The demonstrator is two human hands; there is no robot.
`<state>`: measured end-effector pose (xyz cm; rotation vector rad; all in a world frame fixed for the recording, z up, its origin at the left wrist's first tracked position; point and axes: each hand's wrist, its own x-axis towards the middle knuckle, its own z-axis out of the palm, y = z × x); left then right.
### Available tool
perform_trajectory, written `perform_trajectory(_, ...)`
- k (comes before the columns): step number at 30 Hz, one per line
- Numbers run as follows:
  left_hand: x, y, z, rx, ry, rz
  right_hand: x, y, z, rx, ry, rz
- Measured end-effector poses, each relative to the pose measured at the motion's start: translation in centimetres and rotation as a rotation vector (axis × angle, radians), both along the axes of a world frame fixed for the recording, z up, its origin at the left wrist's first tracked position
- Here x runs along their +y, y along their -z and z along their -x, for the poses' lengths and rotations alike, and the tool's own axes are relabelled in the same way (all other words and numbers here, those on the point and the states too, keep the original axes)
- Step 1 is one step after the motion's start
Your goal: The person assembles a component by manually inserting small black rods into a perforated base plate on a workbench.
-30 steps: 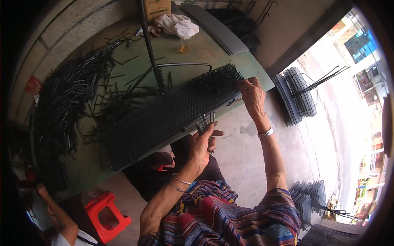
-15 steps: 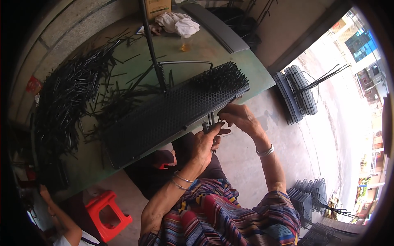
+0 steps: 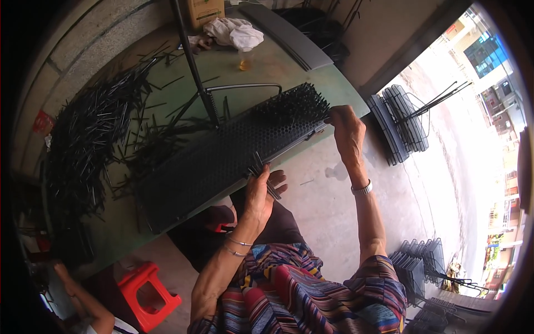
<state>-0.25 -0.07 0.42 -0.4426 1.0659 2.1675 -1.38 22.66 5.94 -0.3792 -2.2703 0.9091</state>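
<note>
A long black panel full of holes (image 3: 206,161) lies slantwise along the front edge of the green table (image 3: 311,83). Short black rods (image 3: 295,104) stand upright in a dense cluster at its right end. My right hand (image 3: 349,129) is beside that cluster, fingertips pinched together at the panel's corner; whatever they hold is hidden. Close to the panel's near edge, my left hand (image 3: 259,196) grips several black rods (image 3: 272,190), some jutting above the thumb and others below the palm. A black metal pole with a bent bar (image 3: 192,61) rises behind the panel.
Loose black rods (image 3: 92,128) heap up on the table's left. Toward the back are a white cloth (image 3: 233,33), a cardboard box (image 3: 204,12), a cup of amber liquid (image 3: 243,65) and grey sheets (image 3: 289,36). Wire racks (image 3: 401,123), a red stool (image 3: 147,295) and another person's arm (image 3: 83,295) flank me.
My right hand has moved from beside my left hand up to the right end of the panel. The left hand has shifted slightly left and down with its rods.
</note>
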Motion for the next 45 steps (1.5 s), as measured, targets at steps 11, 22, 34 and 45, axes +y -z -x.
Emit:
perform_trajectory(11, -0.9, 1.8, 0.2, -0.013, -0.007, -0.104, 1.2, -0.2, 1.5, -0.01, -0.148, -0.008)
perform_trajectory(22, 0.2, -0.5, -0.4, 0.072, 0.065, -0.085, 1.2, 1.4, 2.3, -0.162, -0.051, -0.286)
perform_trajectory(34, 0.4, -1.4, -0.9, 0.114, 0.093, -0.041, 0.0, 1.5, 1.3, -0.205, 0.047, -0.215)
perform_trajectory(45, 0.2, -2.3, -0.8, 0.095, 0.088, -0.045, -2.4, 1.1, 0.5, -0.197, 0.147, -0.286)
